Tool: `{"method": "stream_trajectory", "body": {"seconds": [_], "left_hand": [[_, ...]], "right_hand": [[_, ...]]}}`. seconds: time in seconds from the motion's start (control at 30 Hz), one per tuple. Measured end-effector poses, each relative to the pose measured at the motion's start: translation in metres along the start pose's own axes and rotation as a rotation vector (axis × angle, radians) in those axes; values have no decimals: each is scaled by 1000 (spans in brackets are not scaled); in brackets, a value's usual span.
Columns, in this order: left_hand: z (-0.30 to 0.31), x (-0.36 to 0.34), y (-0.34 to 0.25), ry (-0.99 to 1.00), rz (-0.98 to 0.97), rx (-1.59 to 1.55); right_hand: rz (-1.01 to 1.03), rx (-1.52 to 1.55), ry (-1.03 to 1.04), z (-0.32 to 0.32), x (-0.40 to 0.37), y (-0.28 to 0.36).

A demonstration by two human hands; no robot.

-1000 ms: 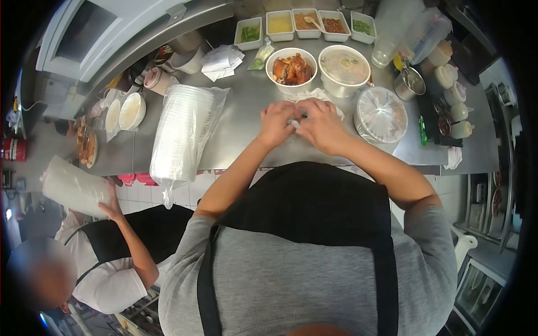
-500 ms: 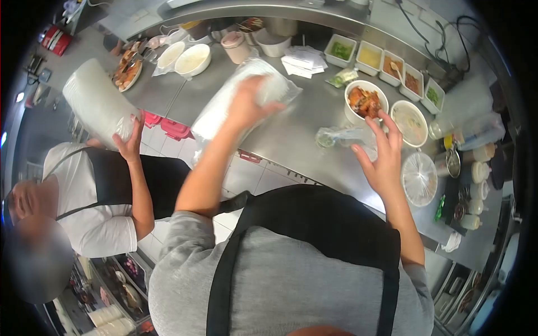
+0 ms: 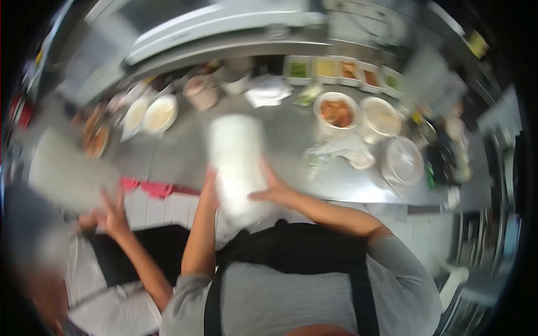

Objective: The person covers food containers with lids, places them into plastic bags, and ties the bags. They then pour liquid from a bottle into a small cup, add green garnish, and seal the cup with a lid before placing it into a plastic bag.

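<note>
Between my two hands is a plastic-wrapped white stack [image 3: 240, 162], cylinder-shaped and smeared by motion; what it is made up of I cannot make out. My left hand [image 3: 209, 191] presses against its left side, with the fingers partly hidden. On the other side, my right hand [image 3: 272, 187] grips it, thumb across the front. The stack is held at the front edge of the steel counter [image 3: 179, 143]. To its right stand a white bowl of browned meat pieces [image 3: 336, 113], a second white bowl [image 3: 380, 119] and a plastic-covered bowl [image 3: 402, 161]. A crumpled clear bag [image 3: 344, 151] lies near them.
At left a co-worker's hand [image 3: 114, 215] is by another whitish stack [image 3: 70, 171]. Small trays of chopped ingredients [image 3: 348, 70] line the back. White papers [image 3: 268, 91], a pale tub [image 3: 200, 93] and white bowls [image 3: 161, 113] stand along the counter. Bottles [image 3: 460, 151] crowd the right end.
The wrapped stack has left the counter and come toward me, now between both hands. My right hand has moved left from beside the meat bowl. The view has shifted.
</note>
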State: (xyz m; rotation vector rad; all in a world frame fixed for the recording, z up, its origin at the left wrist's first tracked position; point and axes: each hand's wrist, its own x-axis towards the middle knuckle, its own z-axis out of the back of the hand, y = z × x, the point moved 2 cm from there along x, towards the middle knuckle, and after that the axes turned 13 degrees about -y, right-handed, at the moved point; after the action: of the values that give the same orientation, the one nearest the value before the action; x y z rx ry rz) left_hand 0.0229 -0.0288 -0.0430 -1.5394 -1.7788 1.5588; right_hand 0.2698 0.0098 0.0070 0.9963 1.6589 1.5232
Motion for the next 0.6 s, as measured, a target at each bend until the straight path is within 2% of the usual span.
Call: {"method": "stream_trajectory", "body": {"seconds": [0.03,0.07,0.1,0.13,0.17,0.2,0.33,0.4,0.43,0.53,0.6], "left_hand": [[-28,-48,-16,-29,36,-103],[-13,-45,-1,235,-39,-219],[-65,-92,-30,477,39,-328],[-95,-124,-46,631,54,-379],[-112,-142,-50,686,21,-409],[-125,-156,-52,710,-18,-441],[-206,-195,-22,776,-91,-543],[-253,-222,1,821,-53,-578],[-275,-237,14,844,-28,-591],[-346,-295,61,936,71,-629],[-392,-336,91,994,142,-633]], "right_hand": [[94,-56,11,-3,-12,4],[194,-133,14,-1,-20,17],[302,-192,54,0,-33,49],[334,-283,89,1,-47,84],[430,-400,108,1,-59,108],[443,-479,107,2,-76,144],[799,-398,143,55,-154,249],[875,-756,20,93,-217,272],[908,-939,-33,110,-247,281],[842,-817,-318,159,-327,245],[935,-723,-499,198,-381,224]]}}
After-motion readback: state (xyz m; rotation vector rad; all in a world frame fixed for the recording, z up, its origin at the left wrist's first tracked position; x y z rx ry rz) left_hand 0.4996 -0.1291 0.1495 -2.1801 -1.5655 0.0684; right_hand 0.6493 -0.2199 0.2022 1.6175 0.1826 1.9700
